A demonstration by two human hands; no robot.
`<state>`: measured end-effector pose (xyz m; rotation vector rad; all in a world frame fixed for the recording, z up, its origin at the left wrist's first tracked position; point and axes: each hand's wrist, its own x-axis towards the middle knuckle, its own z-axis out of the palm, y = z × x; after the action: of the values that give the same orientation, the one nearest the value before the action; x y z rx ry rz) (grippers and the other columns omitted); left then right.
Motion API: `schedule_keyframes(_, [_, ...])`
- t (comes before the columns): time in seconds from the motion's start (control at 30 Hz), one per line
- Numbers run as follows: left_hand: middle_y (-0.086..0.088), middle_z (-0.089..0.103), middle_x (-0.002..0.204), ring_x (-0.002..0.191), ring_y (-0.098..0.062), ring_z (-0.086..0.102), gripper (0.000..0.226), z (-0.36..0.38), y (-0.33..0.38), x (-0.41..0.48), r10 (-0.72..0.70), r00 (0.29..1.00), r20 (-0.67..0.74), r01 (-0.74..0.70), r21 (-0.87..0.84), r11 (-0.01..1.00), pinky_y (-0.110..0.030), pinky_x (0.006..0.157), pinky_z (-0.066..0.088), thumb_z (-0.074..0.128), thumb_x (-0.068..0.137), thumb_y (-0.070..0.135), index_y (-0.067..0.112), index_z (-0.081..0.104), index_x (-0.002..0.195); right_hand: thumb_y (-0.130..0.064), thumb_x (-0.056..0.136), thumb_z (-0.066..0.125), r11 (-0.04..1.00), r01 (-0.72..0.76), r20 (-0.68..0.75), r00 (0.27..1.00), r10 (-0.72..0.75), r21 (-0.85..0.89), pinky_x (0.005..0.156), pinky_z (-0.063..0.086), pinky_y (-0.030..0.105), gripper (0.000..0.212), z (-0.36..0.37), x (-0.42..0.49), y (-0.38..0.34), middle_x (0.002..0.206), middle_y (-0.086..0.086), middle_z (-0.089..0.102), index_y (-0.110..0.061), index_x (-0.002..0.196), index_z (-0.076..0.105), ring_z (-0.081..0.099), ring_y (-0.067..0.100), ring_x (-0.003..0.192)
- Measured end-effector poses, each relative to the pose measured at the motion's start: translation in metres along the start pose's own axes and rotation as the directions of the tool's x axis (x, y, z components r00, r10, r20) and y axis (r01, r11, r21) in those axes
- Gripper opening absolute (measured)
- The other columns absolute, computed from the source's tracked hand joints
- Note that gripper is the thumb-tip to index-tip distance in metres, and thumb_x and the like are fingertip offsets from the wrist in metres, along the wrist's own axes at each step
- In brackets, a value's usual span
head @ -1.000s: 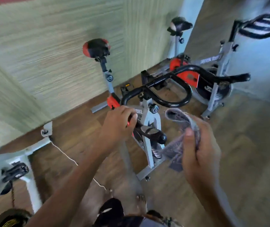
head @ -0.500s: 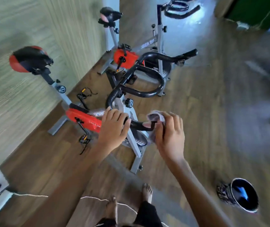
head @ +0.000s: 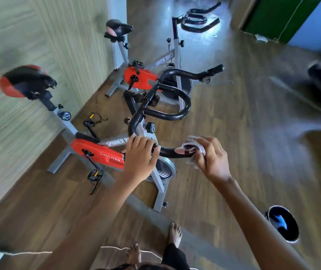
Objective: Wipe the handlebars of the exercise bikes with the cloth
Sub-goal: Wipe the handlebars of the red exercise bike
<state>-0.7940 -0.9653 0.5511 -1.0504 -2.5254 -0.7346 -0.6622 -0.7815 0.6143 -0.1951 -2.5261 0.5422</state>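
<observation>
The near exercise bike [head: 99, 152] is grey and red, with black looped handlebars [head: 167, 115]. My left hand [head: 138, 154] grips the near handlebar arm close to the stem. My right hand [head: 209, 158] holds a grey cloth [head: 191, 142] wrapped over the tip of that same arm, thumb underneath. A second bike [head: 142, 76] of the same kind stands behind, its handlebars [head: 198, 18] at the top of the view.
A wood-pattern wall [head: 29, 45] runs along the left. A black bucket [head: 283, 224] stands on the floor at lower right. My bare feet [head: 174, 233] are on a grey mat. A white cord [head: 29, 252] lies at lower left beside part of another bike.
My right hand brought the cloth from mid-air onto the tip of the near handlebar arm. The view swung right and down; my left hand stayed gripping the bar.
</observation>
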Motion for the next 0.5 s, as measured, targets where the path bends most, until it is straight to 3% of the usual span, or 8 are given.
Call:
schedule_keyframes(0.07, [0.003, 0.063, 0.099, 0.102, -0.021, 0.055, 0.038, -0.001, -0.003, -0.001, 0.009, 1.000, 0.003, -0.008, -0.016, 1.000, -0.042, 0.114, 0.027, 0.032, 0.101, 0.038, 0.015, 0.062, 0.102, -0.042, 0.098, 0.035, 0.943, -0.282, 0.004, 0.958, 0.286, 0.178, 0.079, 0.053, 0.041, 0.037, -0.008, 0.008, -0.015, 0.104, 0.001, 0.069, -0.016, 0.103, 0.061, 0.066, 0.020, 0.092])
schedule_keyframes(0.1, [0.003, 0.063, 0.100, 0.103, -0.021, 0.055, 0.038, -0.001, -0.003, -0.001, 0.008, 1.000, -0.005, -0.008, -0.021, 1.000, -0.042, 0.114, 0.027, 0.032, 0.101, 0.037, 0.015, 0.063, 0.103, -0.041, 0.097, 0.037, 0.906, -0.370, 0.022, 0.927, 0.374, 0.208, 0.078, 0.053, 0.041, 0.035, -0.014, 0.011, -0.021, 0.101, -0.001, 0.069, -0.016, 0.100, 0.061, 0.066, 0.019, 0.090])
schedule_keyframes(0.13, [0.003, 0.063, 0.100, 0.102, -0.021, 0.055, 0.037, -0.001, -0.004, -0.002, 0.010, 1.000, -0.017, -0.010, -0.027, 1.000, -0.042, 0.114, 0.027, 0.033, 0.101, 0.036, 0.015, 0.063, 0.103, -0.038, 0.097, 0.039, 0.919, -0.365, -0.015, 0.928, 0.371, 0.147, 0.074, 0.053, 0.038, 0.032, -0.022, 0.014, -0.031, 0.099, 0.000, 0.069, -0.014, 0.098, 0.061, 0.065, 0.020, 0.089])
schedule_keyframes(0.2, [0.003, 0.063, 0.098, 0.100, -0.020, 0.055, 0.034, -0.002, -0.005, -0.002, 0.027, 0.999, -0.030, -0.028, -0.043, 0.999, -0.042, 0.112, 0.030, 0.034, 0.101, 0.032, 0.015, 0.063, 0.103, -0.026, 0.098, 0.046, 0.969, -0.159, -0.208, 0.971, 0.119, -0.188, 0.072, 0.049, 0.034, 0.024, -0.033, 0.013, -0.046, 0.102, 0.005, 0.066, -0.010, 0.104, 0.062, 0.060, 0.024, 0.094])
schedule_keyframes(0.23, [0.003, 0.063, 0.097, 0.098, -0.020, 0.056, 0.032, -0.003, -0.006, -0.002, 0.035, 0.999, -0.037, -0.037, -0.048, 0.998, -0.041, 0.110, 0.032, 0.035, 0.101, 0.030, 0.015, 0.064, 0.103, -0.021, 0.098, 0.050, 0.940, -0.029, -0.247, 0.967, -0.060, -0.339, 0.080, 0.051, 0.037, 0.022, -0.033, 0.012, -0.051, 0.108, 0.007, 0.065, -0.008, 0.109, 0.063, 0.058, 0.026, 0.101])
schedule_keyframes(0.3, [0.003, 0.064, 0.096, 0.095, -0.020, 0.058, 0.030, -0.006, -0.011, 0.000, 0.062, 0.997, -0.039, -0.064, -0.051, 0.997, -0.040, 0.106, 0.036, 0.036, 0.100, 0.025, 0.014, 0.064, 0.105, -0.018, 0.095, 0.057, 0.828, 0.116, -0.136, 0.965, -0.226, -0.549, 0.103, 0.043, 0.047, 0.024, -0.021, 0.011, -0.059, 0.117, 0.011, 0.063, -0.007, 0.115, 0.062, 0.057, 0.031, 0.114])
schedule_keyframes(0.4, [0.001, 0.064, 0.103, 0.101, -0.021, 0.058, 0.032, -0.010, -0.018, 0.001, 0.106, 0.994, -0.003, -0.106, -0.007, 0.994, -0.038, 0.104, 0.039, 0.034, 0.100, 0.023, 0.013, 0.062, 0.110, -0.022, 0.092, 0.057, 0.580, 0.217, 0.158, 0.976, -0.151, -0.785, 0.110, 0.033, 0.053, 0.022, 0.016, 0.001, -0.046, 0.107, 0.012, 0.062, -0.009, 0.110, 0.058, 0.056, 0.035, 0.107])
schedule_keyframes(0.5, [0.000, 0.063, 0.108, 0.107, -0.022, 0.055, 0.035, -0.010, -0.021, -0.002, 0.132, 0.991, 0.028, -0.132, 0.018, 0.991, -0.038, 0.107, 0.036, 0.029, 0.101, 0.024, 0.012, 0.059, 0.114, -0.024, 0.091, 0.053, 0.503, 0.244, 0.292, 0.956, 0.018, -0.829, 0.097, 0.042, 0.051, 0.016, 0.031, 0.009, -0.053, 0.090, 0.010, 0.062, -0.011, 0.097, 0.059, 0.056, 0.032, 0.086])
